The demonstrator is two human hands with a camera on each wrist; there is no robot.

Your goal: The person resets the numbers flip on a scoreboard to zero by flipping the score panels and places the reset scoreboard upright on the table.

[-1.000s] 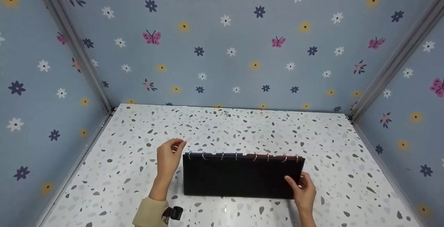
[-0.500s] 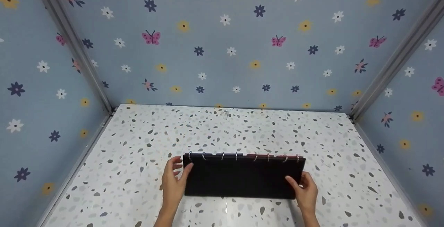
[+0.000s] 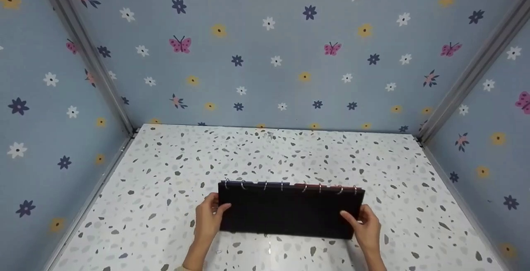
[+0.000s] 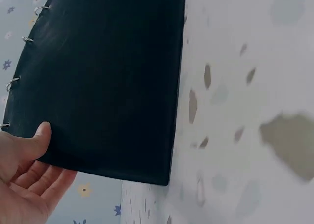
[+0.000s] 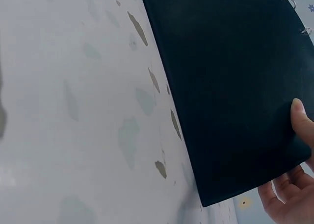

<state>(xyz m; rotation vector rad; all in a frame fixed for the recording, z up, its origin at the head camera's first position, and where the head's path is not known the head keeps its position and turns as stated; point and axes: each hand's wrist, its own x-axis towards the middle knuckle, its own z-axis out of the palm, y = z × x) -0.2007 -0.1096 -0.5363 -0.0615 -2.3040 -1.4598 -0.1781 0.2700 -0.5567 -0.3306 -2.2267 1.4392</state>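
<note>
A wide black ring-bound binder (image 3: pixel 285 211) stands on its long edge in the head view, several metal rings (image 3: pixel 282 185) along its top. Blue and dark red edges show behind the top of its cover. My left hand (image 3: pixel 208 218) grips the binder's left side, thumb on the near face and fingers behind. On the opposite side, my right hand (image 3: pixel 366 225) pinches the edge the same way. The left wrist view shows the left thumb (image 4: pixel 43 136) flat on the black cover (image 4: pixel 108 87). In the right wrist view the fingers (image 5: pixel 284 192) pass behind the cover (image 5: pixel 235 96).
The white speckled tabletop (image 3: pixel 265 155) stretches behind and around the binder. A blue flower-patterned back wall (image 3: pixel 273 55) rises beyond it. Matching side panels (image 3: pixel 37 138) with grey metal corner posts (image 3: pixel 89 51) enclose the left and right.
My left hand has come down from above the binder's upper left corner and now grips its left side. The right hand keeps its hold, and the binder has barely moved.
</note>
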